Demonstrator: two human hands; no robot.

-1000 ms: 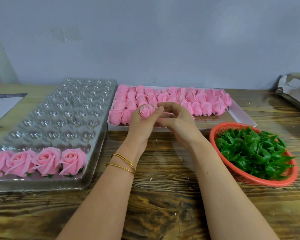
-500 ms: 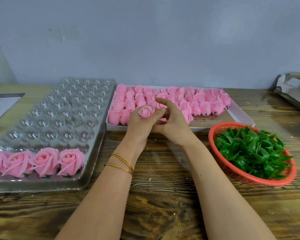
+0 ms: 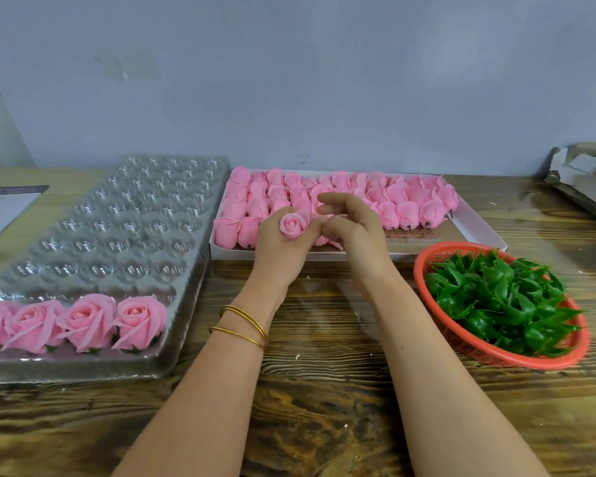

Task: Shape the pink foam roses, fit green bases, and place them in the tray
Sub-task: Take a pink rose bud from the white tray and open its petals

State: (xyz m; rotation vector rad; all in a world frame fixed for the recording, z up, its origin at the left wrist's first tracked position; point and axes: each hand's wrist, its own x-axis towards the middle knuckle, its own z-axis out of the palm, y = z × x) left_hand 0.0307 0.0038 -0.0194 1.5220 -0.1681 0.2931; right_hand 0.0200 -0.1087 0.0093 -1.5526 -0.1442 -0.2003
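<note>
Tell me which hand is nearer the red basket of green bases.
Right. The right hand hovers over the white tray's near edge, just left of the red basket; the left hand, holding a pink rosebud, sits farther left beyond it.

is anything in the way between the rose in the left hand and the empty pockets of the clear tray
Nothing visible. The left hand holds the rose right of the clear tray; its empty pockets lie open behind the four finished roses.
</note>
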